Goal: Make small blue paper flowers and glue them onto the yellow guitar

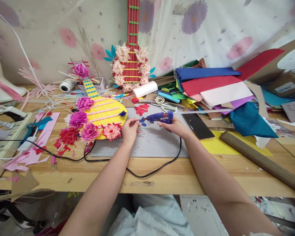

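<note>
My right hand (175,126) is wrapped round the grip of a blue hot glue gun (159,117), whose nozzle points left over the grey cutting mat (152,144). My left hand (129,128) pinches a small dark blue paper piece (142,121) right at the nozzle tip. Just left of that hand lies a yellow paper guitar (105,113) trimmed with pink, magenta and red paper flowers and one small blue flower (123,113). The gun's black cord (147,173) loops across the table's front edge.
A red paper guitar (132,42) with cream flowers leans on the back wall. Stacked coloured paper sheets (211,87) fill the right side, beside a black phone (198,126), scissors (167,107) and a wooden stick (260,160). Red scraps (67,139), pink paper and a power strip (7,137) lie at the left.
</note>
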{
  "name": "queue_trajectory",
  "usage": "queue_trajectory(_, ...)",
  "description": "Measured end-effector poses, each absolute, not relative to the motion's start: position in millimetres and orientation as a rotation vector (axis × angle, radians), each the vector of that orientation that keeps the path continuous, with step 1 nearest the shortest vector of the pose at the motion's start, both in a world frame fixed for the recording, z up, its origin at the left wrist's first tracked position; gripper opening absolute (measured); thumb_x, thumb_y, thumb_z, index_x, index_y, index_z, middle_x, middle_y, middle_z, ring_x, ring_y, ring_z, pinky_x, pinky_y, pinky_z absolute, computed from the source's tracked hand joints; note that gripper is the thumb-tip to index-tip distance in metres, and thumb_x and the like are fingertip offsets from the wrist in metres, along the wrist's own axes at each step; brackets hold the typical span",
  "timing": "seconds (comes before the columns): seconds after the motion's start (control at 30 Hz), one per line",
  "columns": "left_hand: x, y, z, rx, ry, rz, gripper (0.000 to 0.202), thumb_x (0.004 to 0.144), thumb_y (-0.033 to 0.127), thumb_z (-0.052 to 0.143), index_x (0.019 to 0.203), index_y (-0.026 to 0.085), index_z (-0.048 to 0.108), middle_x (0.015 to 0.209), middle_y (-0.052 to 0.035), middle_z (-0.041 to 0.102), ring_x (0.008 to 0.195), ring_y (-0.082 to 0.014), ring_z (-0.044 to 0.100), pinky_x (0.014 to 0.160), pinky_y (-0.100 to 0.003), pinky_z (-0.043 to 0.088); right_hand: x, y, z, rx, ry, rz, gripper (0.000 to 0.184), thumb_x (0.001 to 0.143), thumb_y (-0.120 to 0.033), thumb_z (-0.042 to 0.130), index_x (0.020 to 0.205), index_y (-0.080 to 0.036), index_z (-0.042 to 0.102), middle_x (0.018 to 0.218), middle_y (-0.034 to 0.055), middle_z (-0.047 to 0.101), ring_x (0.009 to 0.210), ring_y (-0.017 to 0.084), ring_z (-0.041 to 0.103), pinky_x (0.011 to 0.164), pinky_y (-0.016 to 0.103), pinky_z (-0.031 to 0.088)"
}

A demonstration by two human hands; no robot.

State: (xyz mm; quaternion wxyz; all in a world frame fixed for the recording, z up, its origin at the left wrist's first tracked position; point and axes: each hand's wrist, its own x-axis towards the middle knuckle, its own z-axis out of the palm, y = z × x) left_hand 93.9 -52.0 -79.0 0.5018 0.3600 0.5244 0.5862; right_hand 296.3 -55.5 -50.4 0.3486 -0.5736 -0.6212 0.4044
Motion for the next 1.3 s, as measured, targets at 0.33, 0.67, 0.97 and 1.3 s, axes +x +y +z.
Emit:
queue_trajectory(0.33,95.9,-50.8,-80.4,0.855,1.290,1.438,0.005,0.070,0.014,0.060,0.075,0.015,0.061,0.071,-0.0001,0.062,0.062,-0.0124,0.064,0.041,-0.018,0.045,287.8,-56.3,-52.2,-1.512,-1.704,0.928,0.038,0.065,-0.054,0.066,0.077,-0.018,0.066,0.061,0.0000,0.056,0.062,0.014,0.053,0.060,0.027,0.043)
queue_trajectory(0.67,95.4,-50.1,-81.7,0.865,1.285,1.443,0.005,0.070,0.013,0.060,0.074,0.015,0.059,0.069,0.0006,0.060,0.060,-0.0129,0.063,0.039,-0.018,0.046,285.6,-56.8,-52.7,-1.556,-1.681,0.957,0.037,0.065,-0.051,0.066,0.081,-0.017,0.068,0.069,0.0015,0.062,0.067,0.015,0.056,0.067,0.029,0.045)
queue_trajectory(0.97,95.7,-50.3,-81.6,0.873,1.295,1.425,0.005,0.071,0.013,0.060,0.075,0.015,0.060,0.068,0.0005,0.060,0.060,-0.0140,0.064,0.039,-0.021,0.048,286.6,-55.1,-53.7,-1.533,-1.703,0.940,0.037,0.065,-0.050,0.066,0.081,-0.017,0.069,0.071,0.0026,0.065,0.069,0.017,0.058,0.069,0.030,0.046)
queue_trajectory(1.3,96.1,-51.9,-78.2,0.874,1.309,1.402,0.005,0.069,0.013,0.061,0.074,0.014,0.061,0.065,0.0003,0.060,0.059,-0.0131,0.063,0.039,-0.019,0.046,286.5,-55.5,-53.7,-1.540,-1.693,0.929,0.039,0.066,-0.053,0.065,0.084,-0.018,0.068,0.072,0.0024,0.063,0.072,0.017,0.057,0.070,0.030,0.046)
